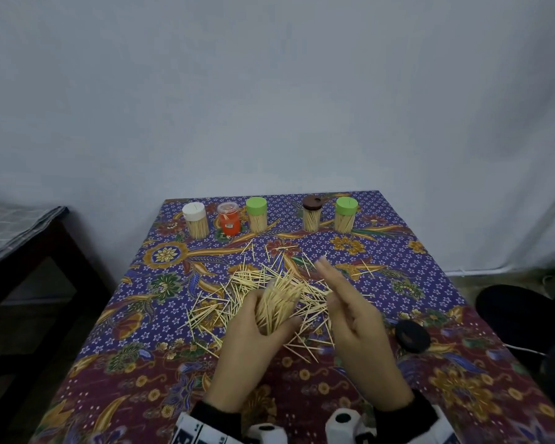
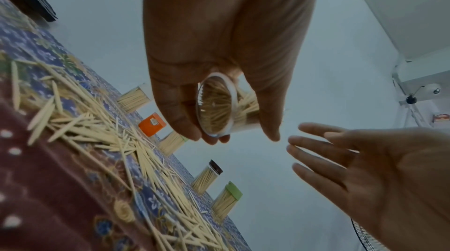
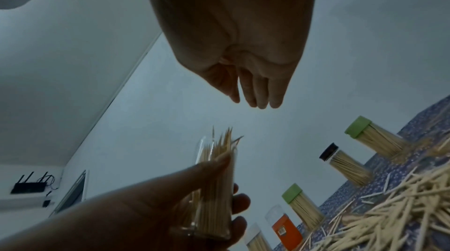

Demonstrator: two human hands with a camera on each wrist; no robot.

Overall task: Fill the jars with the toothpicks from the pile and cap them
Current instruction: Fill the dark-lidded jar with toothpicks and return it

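Head view shows our left hand (image 1: 257, 318) gripping the clear jar (image 1: 277, 304) above the toothpick pile (image 1: 237, 283) on the desk (image 1: 398, 251); our right hand (image 1: 350, 309), fingers spread, holds nothing. We should tap protruding tips level before capping.

The left hand (image 2: 219, 43) grips a clear jar (image 2: 216, 107) packed with toothpicks, its round base facing the camera, thumb on one side and fingers on the other. The right hand (image 2: 380, 174) is beside it, apart, fingers straight and spread, holding nothing. On the table (image 2: 48, 188) lies the toothpick pile (image 2: 116, 145). Capped jars line its far edge: orange (image 2: 152, 124), brown-capped (image 2: 207, 176), green-capped (image 2: 226, 201).
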